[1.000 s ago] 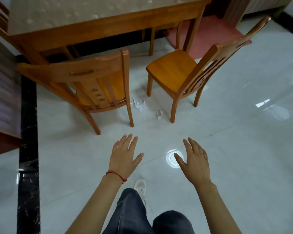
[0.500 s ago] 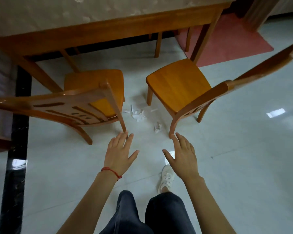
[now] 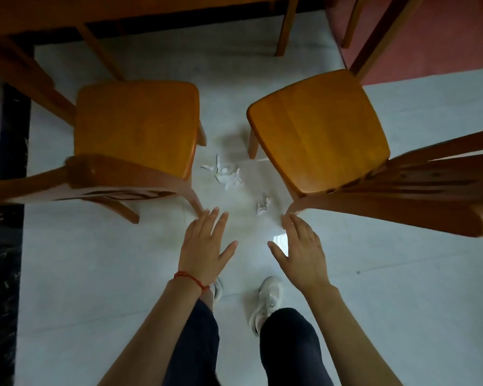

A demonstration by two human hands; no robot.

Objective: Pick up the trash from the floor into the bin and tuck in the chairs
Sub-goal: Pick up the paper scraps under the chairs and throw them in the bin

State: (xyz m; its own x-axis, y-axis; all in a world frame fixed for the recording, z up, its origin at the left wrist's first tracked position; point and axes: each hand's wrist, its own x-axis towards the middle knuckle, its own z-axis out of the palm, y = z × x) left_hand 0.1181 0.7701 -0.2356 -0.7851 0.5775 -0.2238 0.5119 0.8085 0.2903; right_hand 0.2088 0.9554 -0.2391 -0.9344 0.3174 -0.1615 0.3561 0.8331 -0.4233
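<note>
Both hands hang flat over the pale tiled floor (image 3: 402, 135), palms down, fingers straight and slightly spread, gripping nothing. Left hand (image 3: 205, 247) has its fingertips near the rear leg of the left chair (image 3: 135, 126); whether they touch it I cannot tell. Right hand (image 3: 300, 253) has its fingertips just beside the rear corner of the right chair (image 3: 318, 132), again too close to say whether they touch. A red string bracelet (image 3: 191, 280) circles the left wrist

The trash lies on the floor in the gap between the two chairs, ahead of the hands. A larger piece of crumpled white paper (image 3: 226, 174) lies spread out with ragged points, nearer the left chair's seat edge. A smaller crumpled wad (image 3: 263, 204) lies apart from it, closer to the right hand and near the right chair's back corner

Both chairs are orange-brown wood with bare seats, standing pulled out from the desk (image 3: 123, 9), whose wooden edge and legs run along the top. Their backrests face the person, the left one blurred

Below the hands are dark trouser legs and two white shoes (image 3: 267, 299) on the tiles. A black marbled strip (image 3: 6, 246) runs down the floor's left side, and a red mat (image 3: 444, 37) fills the far right corner
</note>
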